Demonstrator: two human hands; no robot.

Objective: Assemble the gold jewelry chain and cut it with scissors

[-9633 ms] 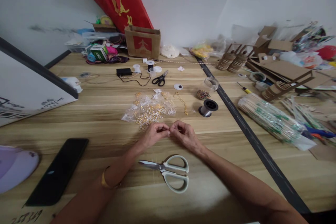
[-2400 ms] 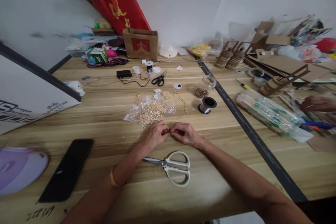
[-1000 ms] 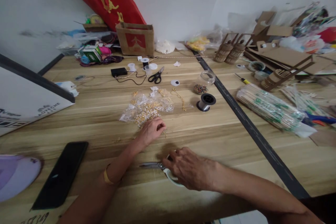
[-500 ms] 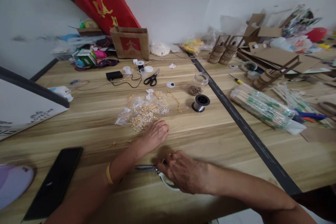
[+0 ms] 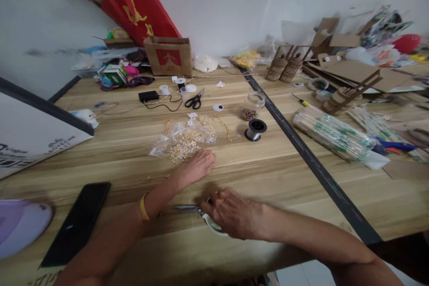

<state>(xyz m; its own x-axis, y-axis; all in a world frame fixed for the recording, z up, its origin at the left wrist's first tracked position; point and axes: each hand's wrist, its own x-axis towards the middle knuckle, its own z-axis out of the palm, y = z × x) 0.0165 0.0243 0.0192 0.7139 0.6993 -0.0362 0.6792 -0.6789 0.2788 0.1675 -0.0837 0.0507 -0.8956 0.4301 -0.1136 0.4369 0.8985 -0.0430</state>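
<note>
My right hand (image 5: 233, 214) is closed on a pair of white-handled scissors (image 5: 214, 226) low over the table. Their metal blades point left, and part of the handle is hidden under my fingers. Farther forward, my left hand (image 5: 201, 163) has its fingers curled together beside a pile of small gold and silver beads and findings (image 5: 183, 146). Whatever those fingers pinch is hidden from view. A gold chain (image 5: 224, 128) lies beyond my left hand, with a spool of thin wire (image 5: 255, 130) to its right.
Behind the beads lie black scissors (image 5: 195, 99) and a black box with a cord (image 5: 149, 96). A glass jar of beads (image 5: 252, 106) stands near the dark strip (image 5: 301, 161). Bagged sticks (image 5: 331, 135) are on the right, a phone (image 5: 77, 223) on the left.
The view has shifted slightly, so the table's objects sit a little differently in the picture. Both hands keep nearly the same pose, and the scissors stay in my right hand.
</note>
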